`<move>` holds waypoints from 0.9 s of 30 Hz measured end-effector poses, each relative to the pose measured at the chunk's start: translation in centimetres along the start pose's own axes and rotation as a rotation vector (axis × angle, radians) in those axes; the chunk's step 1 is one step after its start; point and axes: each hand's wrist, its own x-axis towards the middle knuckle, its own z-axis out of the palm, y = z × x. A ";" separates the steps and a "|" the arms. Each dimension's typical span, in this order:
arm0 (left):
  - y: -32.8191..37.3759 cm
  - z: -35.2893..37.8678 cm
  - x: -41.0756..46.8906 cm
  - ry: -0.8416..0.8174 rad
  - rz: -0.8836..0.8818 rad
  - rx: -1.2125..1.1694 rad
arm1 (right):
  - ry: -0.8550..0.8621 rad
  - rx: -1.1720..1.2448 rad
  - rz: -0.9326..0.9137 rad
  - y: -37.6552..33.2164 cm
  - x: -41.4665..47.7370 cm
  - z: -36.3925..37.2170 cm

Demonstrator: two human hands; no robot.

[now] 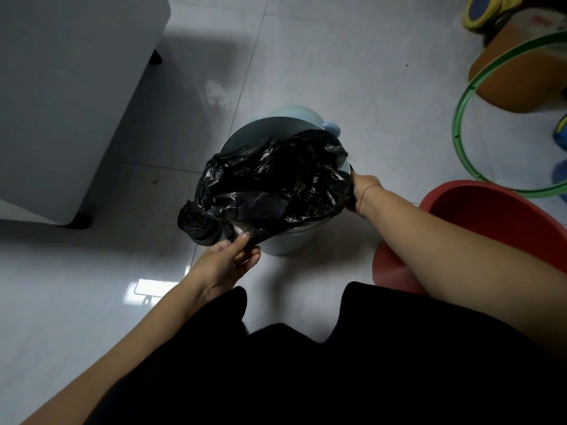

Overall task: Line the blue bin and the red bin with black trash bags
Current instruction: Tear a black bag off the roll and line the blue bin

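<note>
A pale blue bin stands on the floor in the middle of the view. A crumpled black trash bag is spread over its mouth and hides most of the opening. My left hand pinches the bag's near edge, and a roll of black bags sits just above that hand. My right hand grips the bag's right edge at the bin's rim. The red bin stands to the right, partly behind my right forearm, with no bag visible in it.
A white appliance on black feet fills the upper left. A green hoop lies on the tiled floor at the right beside an orange-brown object and a yellow toy. My black clothing covers the bottom of the view.
</note>
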 end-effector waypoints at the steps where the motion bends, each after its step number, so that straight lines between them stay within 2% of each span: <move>1: 0.0 0.1 -0.2 -0.026 -0.013 -0.048 | -0.032 0.041 0.039 0.1 -0.1 -0.1; 4: -0.3 0.3 -0.8 -0.122 -0.062 -0.128 | -0.199 0.214 0.170 0.4 -1.9 -1.1; 7: -0.5 0.8 -1.6 -0.143 -0.087 -0.103 | -0.329 0.412 0.231 1.9 -4.6 -2.5; 12: -0.7 2.0 -2.5 -0.190 -0.069 0.001 | -0.339 0.320 0.081 3.6 -9.9 -3.6; 18: -0.3 2.5 -2.9 -0.386 -0.058 0.088 | -0.593 0.187 0.202 6.0 -13.9 -4.5; 22: 0.0 3.0 -3.4 -0.381 -0.037 0.117 | -0.846 0.373 0.245 6.1 -14.3 -4.2; 27: -0.2 3.1 -3.4 -0.315 -0.035 0.034 | -0.938 0.543 0.216 6.0 -13.9 -4.1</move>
